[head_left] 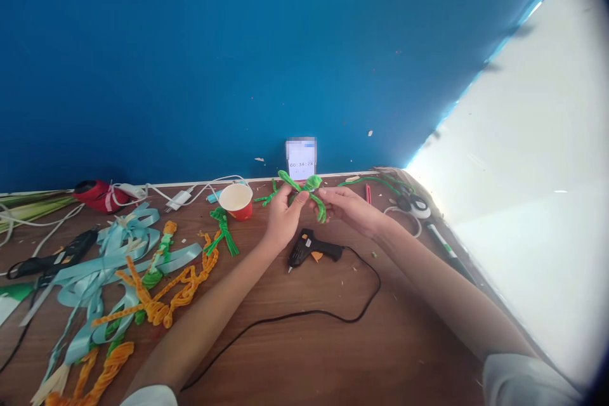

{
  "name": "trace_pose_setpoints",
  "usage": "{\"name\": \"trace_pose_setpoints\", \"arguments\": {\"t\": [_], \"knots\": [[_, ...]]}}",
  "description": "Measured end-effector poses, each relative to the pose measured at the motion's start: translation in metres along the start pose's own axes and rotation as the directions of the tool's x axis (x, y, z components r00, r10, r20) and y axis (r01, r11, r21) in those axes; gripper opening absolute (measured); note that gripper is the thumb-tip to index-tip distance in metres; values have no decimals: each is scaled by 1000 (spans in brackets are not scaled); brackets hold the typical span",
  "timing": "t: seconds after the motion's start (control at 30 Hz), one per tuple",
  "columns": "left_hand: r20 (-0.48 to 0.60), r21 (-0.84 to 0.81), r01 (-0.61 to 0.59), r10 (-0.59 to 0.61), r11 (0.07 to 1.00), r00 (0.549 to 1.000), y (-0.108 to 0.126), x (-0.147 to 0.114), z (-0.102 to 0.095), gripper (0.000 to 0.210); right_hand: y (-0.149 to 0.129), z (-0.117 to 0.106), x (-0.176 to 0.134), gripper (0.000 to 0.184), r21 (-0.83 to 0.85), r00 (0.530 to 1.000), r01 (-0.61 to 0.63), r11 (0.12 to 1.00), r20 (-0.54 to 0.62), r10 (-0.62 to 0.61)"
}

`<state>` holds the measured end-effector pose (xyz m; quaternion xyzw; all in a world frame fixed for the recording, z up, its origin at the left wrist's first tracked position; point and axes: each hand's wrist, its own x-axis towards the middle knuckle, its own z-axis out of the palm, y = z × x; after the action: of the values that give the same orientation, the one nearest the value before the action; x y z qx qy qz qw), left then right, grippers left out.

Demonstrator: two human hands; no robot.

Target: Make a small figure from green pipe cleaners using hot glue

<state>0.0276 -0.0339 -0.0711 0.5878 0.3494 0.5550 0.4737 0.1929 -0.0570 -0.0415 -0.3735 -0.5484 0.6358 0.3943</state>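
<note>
Pinching a green fuzzy piece (311,183) from both sides here — it's off to the right of the red paper cup (242,209), held up by two hands. The left hand (284,214) is the one nearer the cup, thumb and fingers squeezed narrow on the piece's cup side. The right hand (349,206), farther from the cup, has its fingers drawn in tight on the other side, though a few are partly hidden.

Long axis runs on a slant: one strip end points up and toward the cup's side, another drops down and away from the cup. A fatter, rounded lobe sticks out up top, on the side away from the cup.

Room-wise, the blue wall (238,76) rises just behind the cup at the desk's (356,361) back edge — tight back there, with a lit phone (302,168) propped to the right of the cup. A black glue gun (309,247) lies right of the cup and nearer the person, cord (304,313) looping out. Orange fuzzy strips (159,312) and blue ribbon (76,276) crowd the cup's left. Most bare wood is right of the cup, toward the person.
</note>
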Motion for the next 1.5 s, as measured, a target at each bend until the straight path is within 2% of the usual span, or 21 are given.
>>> {"name": "trace_pose_setpoints", "arguments": {"t": [0.1, 0.2, 0.27, 0.33, 0.37, 0.43, 0.5, 0.57, 0.63, 0.67, 0.7, 0.77, 0.83, 0.9, 1.0, 1.13, 1.23, 1.3, 1.33, 1.4, 1.5], "knots": [[65, 66, -103, 99, 993, 993, 2, 2, -3, 20, 1, 1, -1, 20, 173, 999, -11, 985, 44, 3], [106, 80, -166, 157, 983, 982, 5, 2, -3, 16, 2, 0, -2, 14, 154, 1000, 23, 988, 10, -25], [121, 72, -155, 146, 985, 982, 6, 1, -1, 16, 3, -1, -2, 16, -17, 993, 105, 994, -61, -105], [100, 55, -103, 97, 993, 990, 6, -1, 2, 19, 4, -1, -2, 24, -352, 955, 218, 910, -115, -273], [77, 37, -59, 56, 998, 995, 6, -3, 5, 20, 5, 0, -3, 27, -558, 916, 269, 785, -103, -388], [25, -37, 78, -77, 996, 997, 5, -8, 10, 24, 6, 0, -5, 29, -876, 815, 318, 362, 58, -577], [10, -161, 279, -281, 947, 960, 4, -13, 15, 30, 9, 0, -6, 28, -940, 738, 333, -79, 312, -599], [32, -264, 444, -452, 856, 891, 4, -17, 17, 40, 11, -2, -5, 27, -878, 710, 369, -306, 479, -516], [41, -315, 494, -508, 810, 860, 5, -19, 18, 45, 13, -4, -3, 28, -881, 723, 377, -285, 473, -503], [33, -323, 479, -496, 816, 868, 6, -18, 18, 45, 13, -5, -1, 29, -914, 744, 361, -184, 401, -535], [19, -322, 446, -465, 835, 885, 6, -17, 17, 43, 13, -5, 0, 31, -941, 773, 337, -19, 288, -566], [-4, -291, 360, -377, 887, 926, 7, -14, 16, 37, 11, -5, 3, 38, -849, 861, 285, 446, 22, -508], [-17, -230, 261, -272, 937, 962, 8, -11, 13, 30, 7, -5, 3, 44, -490, 963, 173, 854, -96, -250], [-17, -157, 144, -149, 977, 989, 7, -8, 11, 24, 4, -6, 3, 43, -114, 1000, -6, 993, -28, 3], [8, -49, -3, 4, 999, 1000, 6, -4, 8, 20, 2, -7, 2, 29, 144, 990, -143, 979, 31, 140], [34, 43, -85, 84, 995, 996, 4, -1, 3, 19, 5, -7, 3, 23, 206, 992, -126, 970, -3, 130], [39, 102, -116, 112, 988, 993, 3, -1, 3, 17, 9, -5, 4, 22, 41, 991, 7, 999, -131, -2], [18, 86, -83, 82, 993, 996, 1, -2, 4, 18, 11, -3, 4, 19, -251, 948, 156, 955, -234, -216], [4, 52, -38, 38, 998, 999, 0, -3, 6, 20, 12, -3, 3, 19, -447, 907, 221, 867, -233, -351], [1, -51, 114, -114, 992, 994, -3, -6, 8, 25, 13, -3, 0, 20, -798, 828, 301, 523, -54, -558], [73, -201, 387, -380, 900, 922, -7, -9, 9, 35, 18, -6, -3, 25, -924, 769, 377, -62, 349, -536]]}}
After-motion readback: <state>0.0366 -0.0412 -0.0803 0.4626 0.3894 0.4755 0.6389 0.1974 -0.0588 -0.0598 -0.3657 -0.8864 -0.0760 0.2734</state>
